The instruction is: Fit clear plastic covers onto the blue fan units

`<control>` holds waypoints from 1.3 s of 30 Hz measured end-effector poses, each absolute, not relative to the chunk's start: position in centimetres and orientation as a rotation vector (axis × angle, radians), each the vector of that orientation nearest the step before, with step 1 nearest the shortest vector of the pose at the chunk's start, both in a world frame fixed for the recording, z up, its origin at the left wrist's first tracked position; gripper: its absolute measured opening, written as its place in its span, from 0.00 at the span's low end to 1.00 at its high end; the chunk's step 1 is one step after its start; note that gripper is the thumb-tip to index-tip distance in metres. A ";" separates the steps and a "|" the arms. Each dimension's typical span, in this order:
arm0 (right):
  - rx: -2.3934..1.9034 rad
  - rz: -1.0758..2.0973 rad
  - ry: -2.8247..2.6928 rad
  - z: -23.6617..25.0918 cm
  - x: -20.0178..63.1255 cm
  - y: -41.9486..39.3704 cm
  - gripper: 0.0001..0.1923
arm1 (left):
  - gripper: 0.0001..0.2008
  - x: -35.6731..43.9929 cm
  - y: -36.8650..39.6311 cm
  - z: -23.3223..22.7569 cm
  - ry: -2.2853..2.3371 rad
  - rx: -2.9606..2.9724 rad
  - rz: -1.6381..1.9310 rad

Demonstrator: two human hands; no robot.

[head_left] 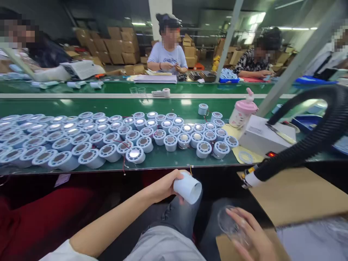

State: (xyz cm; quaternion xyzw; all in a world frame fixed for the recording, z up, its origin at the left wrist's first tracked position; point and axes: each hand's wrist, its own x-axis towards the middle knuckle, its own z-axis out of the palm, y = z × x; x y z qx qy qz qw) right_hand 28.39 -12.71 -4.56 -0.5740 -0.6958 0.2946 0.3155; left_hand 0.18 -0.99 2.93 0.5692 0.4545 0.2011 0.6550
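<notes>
My left hand (178, 185) is wrapped round a light blue cylindrical housing (186, 188), tilted so that its open end faces right and down. A short yellow and dark wire sticks up behind it. Lower right, my right hand (252, 232) grips a clear plastic cup (231, 223), its round rim turned toward the housing. The cup and fingers are slightly blurred. Housing and cup are apart, both held above my lap. Beyond my left hand, many similar light blue housings (136, 155) stand in rows on the green bench, some with thin red wires.
A black flexible hose (301, 145) with a white nozzle arches in from the right. Near it are a white box (263, 136) with a red display, a pink-lidded cup (244, 112) and cardboard (296, 192). Several people sit across the bench.
</notes>
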 end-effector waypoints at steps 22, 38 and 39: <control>-1.614 0.805 -2.004 1.5 25.7 -10.7 0.05 | 0.11 6.0 -2.1 3.3 0.779 1.912 0.291; -1.397 1.268 -1.111 1.2 26.4 -10.6 0.13 | 0.35 5.8 -2.3 0.7 0.579 1.570 0.317; -1.367 1.279 -1.162 1.2 26.6 -10.8 0.09 | 0.35 5.8 -2.4 0.8 0.590 1.488 0.316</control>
